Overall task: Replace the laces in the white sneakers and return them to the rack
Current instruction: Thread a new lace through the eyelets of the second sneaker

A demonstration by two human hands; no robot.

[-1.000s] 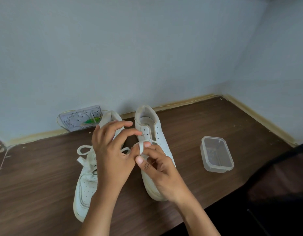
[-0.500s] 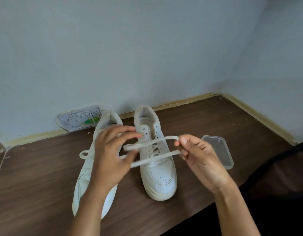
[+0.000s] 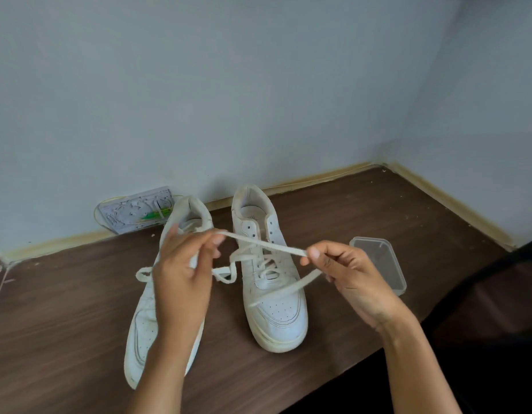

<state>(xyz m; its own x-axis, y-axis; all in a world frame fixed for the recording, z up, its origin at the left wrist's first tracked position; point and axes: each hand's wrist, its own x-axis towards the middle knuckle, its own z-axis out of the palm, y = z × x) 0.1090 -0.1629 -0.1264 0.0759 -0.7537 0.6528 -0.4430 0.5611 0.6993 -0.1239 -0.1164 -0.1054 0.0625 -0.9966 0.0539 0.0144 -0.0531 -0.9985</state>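
Observation:
Two white sneakers stand side by side on the dark wooden surface, toes toward me. The right sneaker [image 3: 275, 306] has a white lace [image 3: 264, 243] threaded through its lower eyelets. My left hand [image 3: 184, 276] hovers above the left sneaker [image 3: 145, 330] and pinches one stretch of that lace. My right hand [image 3: 348, 276] pinches the lace to the right of the shoe, so it stretches taut between both hands. A loose end trails from my right hand across the toe. Another lace loop lies left of the left sneaker.
A clear plastic container [image 3: 381, 264] sits right of the sneakers, partly behind my right hand. A wall socket plate [image 3: 136, 212] with a green mark leans at the wall's base. Walls meet in a corner at back right. The surface's front edge drops off at lower right.
My hands moved apart from a close pinch over the right sneaker. The right hand pulled the lace out to the right, drawing it taut between both hands.

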